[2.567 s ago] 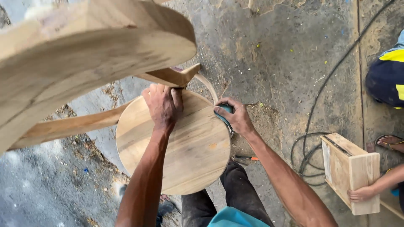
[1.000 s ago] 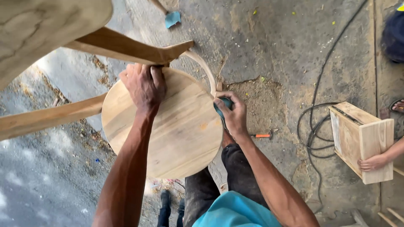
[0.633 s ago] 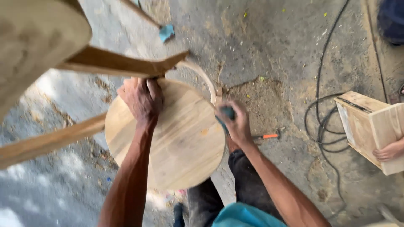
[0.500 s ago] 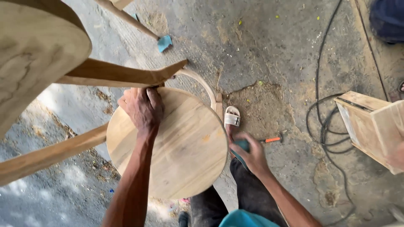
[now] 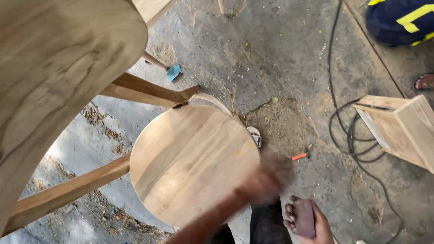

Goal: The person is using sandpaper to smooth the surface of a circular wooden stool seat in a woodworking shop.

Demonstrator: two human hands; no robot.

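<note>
Across the upper left a big pale wood slab (image 5: pixel 58 77) fills the frame, cut off at top & left edges, w/ the concrete floor (image 5: pixel 280 58) below it. Centre frame sits the round wooden seat (image 5: pixel 194 162), flat face up toward the camera, grain running lower left to upper right, two wooden legs (image 5: pixel 68 190) running off left and partly hidden under the slab. One hand (image 5: pixel 266 178), blurred, hangs at the seat's lower right edge; can't tell which hand, nor if spread or closed; bare foot (image 5: pixel 303 219) just below, small orange-handled tool (image 5: pixel 300 156) near on the floor.
</note>
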